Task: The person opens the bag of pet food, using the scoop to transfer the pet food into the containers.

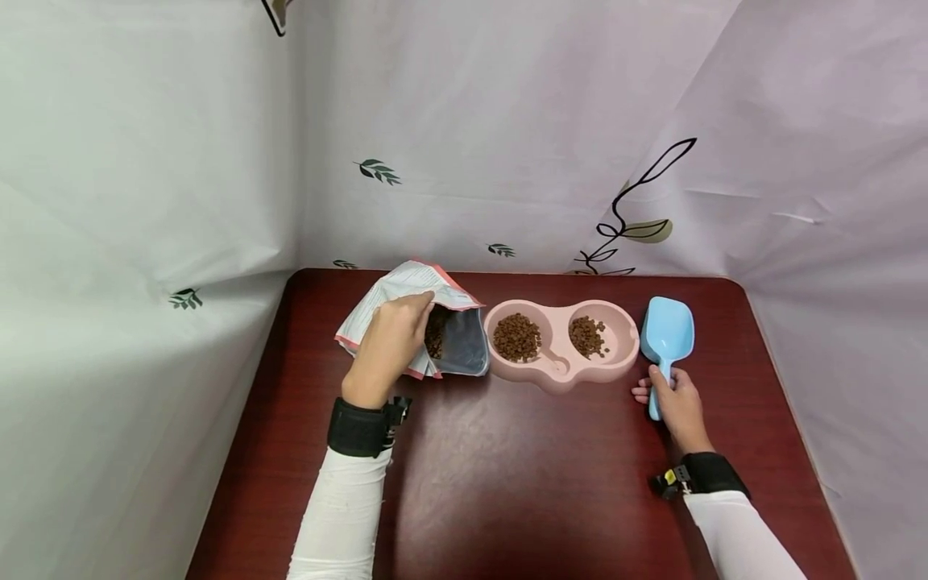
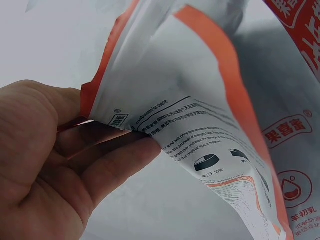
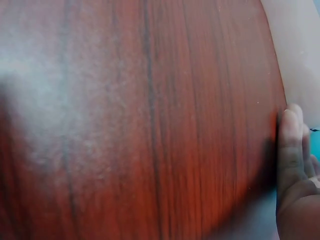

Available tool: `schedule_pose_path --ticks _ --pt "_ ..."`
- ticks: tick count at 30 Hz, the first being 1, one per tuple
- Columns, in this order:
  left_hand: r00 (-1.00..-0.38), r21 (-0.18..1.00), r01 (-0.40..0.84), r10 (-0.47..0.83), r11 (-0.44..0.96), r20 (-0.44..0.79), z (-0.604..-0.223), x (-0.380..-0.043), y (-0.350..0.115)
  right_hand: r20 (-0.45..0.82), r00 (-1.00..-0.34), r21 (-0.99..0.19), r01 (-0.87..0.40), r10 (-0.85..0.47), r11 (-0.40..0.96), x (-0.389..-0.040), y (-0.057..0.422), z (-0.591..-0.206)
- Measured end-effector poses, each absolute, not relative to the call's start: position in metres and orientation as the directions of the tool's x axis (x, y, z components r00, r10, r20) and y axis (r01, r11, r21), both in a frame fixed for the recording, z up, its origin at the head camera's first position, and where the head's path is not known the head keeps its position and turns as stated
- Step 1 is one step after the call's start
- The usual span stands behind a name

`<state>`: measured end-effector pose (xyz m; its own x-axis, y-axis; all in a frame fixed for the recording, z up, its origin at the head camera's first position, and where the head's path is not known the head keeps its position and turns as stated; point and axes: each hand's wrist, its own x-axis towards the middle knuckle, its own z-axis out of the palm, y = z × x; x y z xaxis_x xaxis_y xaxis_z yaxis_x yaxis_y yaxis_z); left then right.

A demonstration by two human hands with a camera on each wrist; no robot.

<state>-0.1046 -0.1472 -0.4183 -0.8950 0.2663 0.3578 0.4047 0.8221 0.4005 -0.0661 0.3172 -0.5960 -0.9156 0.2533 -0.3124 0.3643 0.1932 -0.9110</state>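
My left hand (image 1: pixel 392 338) pinches the upper edge of the mouth of a white pet food bag (image 1: pixel 404 283) with red trim. The bag lies on its side, its mouth facing right, with brown kibble (image 1: pixel 435 332) visible inside. In the left wrist view, thumb and fingers of the left hand (image 2: pixel 65 165) hold the printed bag's (image 2: pixel 200 115) edge. At the right, my right hand (image 1: pixel 680 403) holds the handle of a light blue scoop (image 1: pixel 668 329), thumb on top and fingertips showing on the handle's left. Only part of the right hand (image 3: pixel 297 170) shows in the right wrist view.
A pink double bowl (image 1: pixel 554 383) stands between bag and scoop, with brown kibble in both hollows; the left one holds more. The dark red wooden table (image 1: pixel 536 483) has rounded back corners. White patterned cloth (image 1: pixel 500 145) hangs behind it and at both sides.
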Motion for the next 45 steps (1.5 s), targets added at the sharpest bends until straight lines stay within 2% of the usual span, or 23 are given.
schedule_pose_path --ticks 14,18,22,27,31,35,36,38,41,45 --pt "-0.899 0.41 0.397 0.258 0.821 0.353 -0.418 -0.105 -0.148 -0.341 -0.907 -0.866 0.405 0.246 0.294 -0.062 0.316 -0.588" --pt "-0.892 0.397 0.407 0.262 0.823 0.369 -0.417 -0.105 -0.147 -0.339 -0.899 -0.835 0.423 0.278 0.352 -0.057 0.319 -0.583" --pt "-0.877 0.371 0.428 0.281 0.824 0.389 -0.417 -0.106 -0.146 -0.317 -0.875 -0.797 0.455 0.367 0.398 -0.049 0.321 -0.573" --pt "-0.874 0.355 0.427 0.28 0.832 0.396 -0.416 -0.104 -0.147 -0.129 -0.857 -0.779 0.399 0.499 0.483 -0.042 0.311 -0.553" --pt "-0.877 0.364 0.422 0.273 0.83 0.394 -0.414 -0.101 -0.147 0.1 -0.854 -0.835 0.207 0.511 0.51 -0.039 0.283 -0.534" --pt "-0.875 0.365 0.422 0.268 0.83 0.403 -0.411 -0.097 -0.147 0.264 -0.896 -0.871 -0.062 0.357 0.488 -0.035 0.228 -0.517" --pt "-0.874 0.366 0.423 0.267 0.829 0.405 -0.41 -0.096 -0.146 0.283 -0.913 -0.881 -0.126 0.293 0.457 -0.036 0.211 -0.515" --pt "-0.873 0.371 0.425 0.264 0.826 0.411 -0.409 -0.093 -0.144 0.238 -0.96 -0.917 -0.173 0.147 0.359 -0.038 0.175 -0.513" --pt "-0.872 0.385 0.43 0.265 0.816 0.412 -0.41 -0.091 -0.138 0.063 -0.997 -0.982 -0.07 -0.044 0.174 -0.045 0.127 -0.514" --pt "-0.872 0.398 0.436 0.268 0.807 0.41 -0.413 -0.089 -0.133 -0.138 -0.97 -0.99 0.132 -0.198 0.042 -0.055 0.092 -0.524"
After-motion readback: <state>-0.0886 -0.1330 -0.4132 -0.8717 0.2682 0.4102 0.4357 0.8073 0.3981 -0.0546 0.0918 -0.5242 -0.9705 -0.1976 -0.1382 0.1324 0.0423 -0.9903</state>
